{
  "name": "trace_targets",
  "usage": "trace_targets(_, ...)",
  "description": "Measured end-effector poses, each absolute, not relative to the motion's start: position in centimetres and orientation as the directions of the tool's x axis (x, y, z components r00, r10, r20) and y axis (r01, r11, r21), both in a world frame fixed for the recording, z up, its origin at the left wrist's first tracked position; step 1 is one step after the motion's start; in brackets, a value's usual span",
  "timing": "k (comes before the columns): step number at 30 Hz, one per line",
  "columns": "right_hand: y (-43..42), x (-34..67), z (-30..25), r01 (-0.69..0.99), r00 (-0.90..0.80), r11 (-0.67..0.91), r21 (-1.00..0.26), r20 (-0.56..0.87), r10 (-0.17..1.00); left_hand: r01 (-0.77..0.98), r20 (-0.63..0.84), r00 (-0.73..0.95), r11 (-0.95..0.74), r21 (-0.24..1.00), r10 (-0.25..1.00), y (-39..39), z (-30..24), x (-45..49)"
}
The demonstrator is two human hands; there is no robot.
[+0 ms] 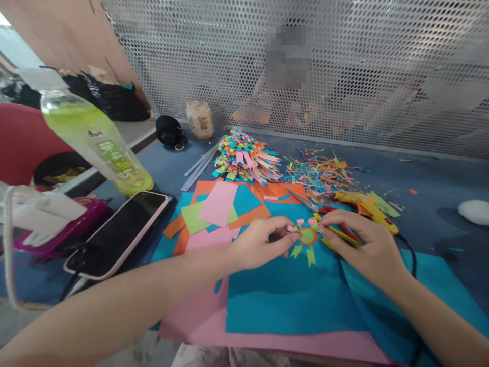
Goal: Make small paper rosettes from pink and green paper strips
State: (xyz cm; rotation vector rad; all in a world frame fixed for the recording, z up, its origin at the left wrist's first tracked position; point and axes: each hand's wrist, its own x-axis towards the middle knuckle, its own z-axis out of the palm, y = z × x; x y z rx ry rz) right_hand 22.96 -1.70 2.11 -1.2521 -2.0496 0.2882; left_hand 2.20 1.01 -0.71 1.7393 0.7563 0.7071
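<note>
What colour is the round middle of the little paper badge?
The round middle is light green, with an orange ring around it; see the head view.

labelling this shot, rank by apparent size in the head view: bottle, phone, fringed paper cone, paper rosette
1. Bottle
2. Phone
3. Fringed paper cone
4. Paper rosette
</note>
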Motion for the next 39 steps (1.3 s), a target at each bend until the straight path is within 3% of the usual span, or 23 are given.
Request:
trace_targets(7,-1.83,22.88,2.03,0.678,-0.245,0.443,-0.587,0.388,0.889,0.168,0.088,0.627,-0.245,0.955,0.774,1.06,-0.52,2.19)
trace_targets(34,-1.78,23.06,2.14,0.664,-0.182,0.356,-0.657,0.319,0.93,0.116,0.1,0.611,-0.214,0.97,0.785,1.12,-0.87,2.25)
trace_targets(39,-1.75,23.11,2.17,0.667,-0.169,0.36,-0.652,0.338,0.926,0.143,0.234,0.543,-0.364,0.92,0.806,1.07,-1.05,2.12)
